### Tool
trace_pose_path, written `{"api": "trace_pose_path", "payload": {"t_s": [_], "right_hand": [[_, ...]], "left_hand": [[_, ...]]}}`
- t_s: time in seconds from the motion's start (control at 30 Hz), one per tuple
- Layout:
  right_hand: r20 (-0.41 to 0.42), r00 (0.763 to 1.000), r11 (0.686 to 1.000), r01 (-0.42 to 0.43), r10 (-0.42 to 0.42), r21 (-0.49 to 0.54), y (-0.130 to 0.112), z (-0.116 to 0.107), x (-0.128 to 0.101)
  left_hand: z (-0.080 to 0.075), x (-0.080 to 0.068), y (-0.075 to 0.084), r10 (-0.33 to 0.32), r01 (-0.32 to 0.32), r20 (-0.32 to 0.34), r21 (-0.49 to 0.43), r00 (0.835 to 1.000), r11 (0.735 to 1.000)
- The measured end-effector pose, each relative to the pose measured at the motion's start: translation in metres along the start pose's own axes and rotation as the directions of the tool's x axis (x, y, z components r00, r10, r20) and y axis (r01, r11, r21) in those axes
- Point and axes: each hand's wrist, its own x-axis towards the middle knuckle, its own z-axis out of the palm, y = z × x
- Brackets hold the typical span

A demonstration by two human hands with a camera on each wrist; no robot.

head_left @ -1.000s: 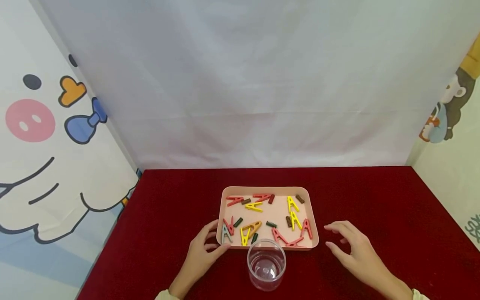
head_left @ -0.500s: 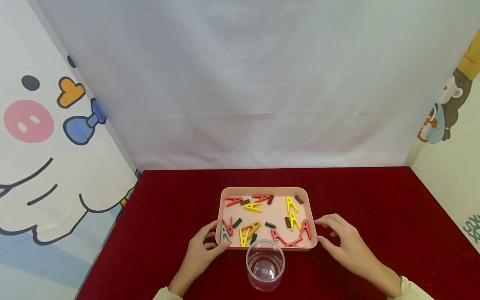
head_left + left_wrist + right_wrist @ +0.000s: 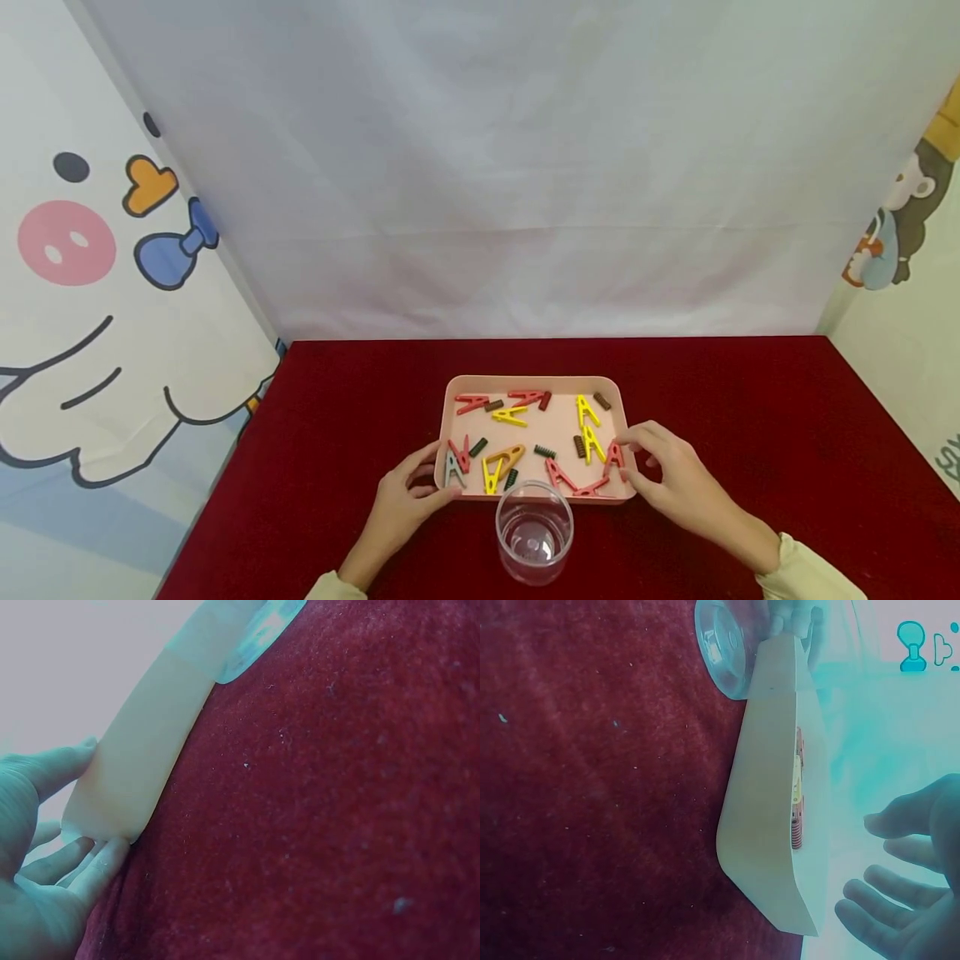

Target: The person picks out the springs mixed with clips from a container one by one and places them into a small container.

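A shallow pink tray (image 3: 536, 382) lies on the red cloth, holding several red, yellow, orange and grey A-shaped clips and several small coil springs. My left hand (image 3: 397, 508) holds its front left corner; in the left wrist view the thumb lies against the tray wall (image 3: 142, 742) and fingertips touch the corner from below. My right hand (image 3: 684, 485) reaches over the right rim, thumb and index finger apart, beside a red clip (image 3: 614, 457). In the right wrist view that hand (image 3: 911, 885) has its fingers spread with nothing between them.
A clear plastic cup (image 3: 534, 546) stands right in front of the tray, overlapping its front edge in the head view. Dark red cloth (image 3: 360, 392) covers the table. White fabric (image 3: 525, 167) hangs behind, with printed cartoon panels at both sides.
My right hand has moved left from the cloth beside the tray to over its right rim, near the red clip. The left hand stays at the tray's corner.
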Motion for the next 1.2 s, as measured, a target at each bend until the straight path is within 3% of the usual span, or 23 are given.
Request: {"api": "trace_pose_path", "payload": {"t_s": [0.27, 0.43, 0.6, 0.73, 1.2], "right_hand": [[0.033, 0.999, 0.999, 0.037, -0.038, 0.018, 0.004, 0.007, 0.007], [0.071, 0.997, 0.999, 0.014, -0.016, 0.032, 0.005, 0.010, 0.012], [0.113, 0.993, 0.999, 0.035, -0.034, -0.010, 0.005, 0.011, 0.015], [0.146, 0.989, 0.997, 0.046, -0.037, -0.054, 0.007, 0.013, 0.017], [0.215, 0.976, 0.998, 0.040, -0.028, -0.051, 0.009, 0.021, 0.027]], "left_hand": [[-0.002, -0.007, 0.029, -0.020, 0.020, 0.010, -0.017, 1.000, 1.000], [-0.002, -0.006, 0.017, -0.020, 0.020, 0.008, -0.035, 1.000, 0.999], [-0.002, -0.010, 0.035, -0.017, 0.018, 0.009, -0.038, 1.000, 0.999], [-0.002, -0.010, 0.037, -0.027, 0.027, 0.003, -0.037, 1.000, 0.999], [-0.003, -0.009, 0.037, -0.048, 0.048, 0.002, -0.029, 0.999, 0.998]]}}
